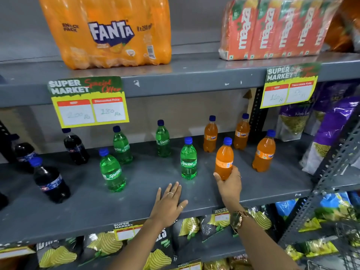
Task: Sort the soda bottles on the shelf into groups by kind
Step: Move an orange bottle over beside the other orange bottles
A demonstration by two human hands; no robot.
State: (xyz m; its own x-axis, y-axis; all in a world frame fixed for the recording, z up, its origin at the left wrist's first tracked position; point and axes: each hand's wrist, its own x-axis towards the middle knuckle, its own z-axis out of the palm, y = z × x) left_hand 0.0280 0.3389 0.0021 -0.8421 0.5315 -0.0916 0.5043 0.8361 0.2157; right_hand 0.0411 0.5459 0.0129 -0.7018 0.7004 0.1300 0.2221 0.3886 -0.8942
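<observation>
A: Orange Fanta bottle [224, 158] is in our right hand [229, 184]. Fingers wrap its lower half from below, cap up, bottom at or just above the grey shelf [81, 209]; can't tell if it touches.

B: And our left hand [169, 203]?

A: Flat on the shelf, palm down, fingers spread wide, holding nothing. Nearest Sprite bottle [188, 158] stands just beyond its fingertips, btwn the two hands.

B: Other Fantas?

A: Three more [210, 134] [241, 132] [264, 152], upright, beyond and to the right of our right-hand fingers, apart from each other.

B: Rest of the Sprites?

A: Three [163, 139] [121, 146] [112, 171], left of and beyond the left fingertips. Dark cola bottles [75, 147] [49, 181] [24, 151] further left, well apart from both hands.

B: Above?

A: Fanta multipack [109, 32] and Maaza cartons [272, 30] on the upper shelf, w/ price tags [88, 102] on its edge.
</observation>
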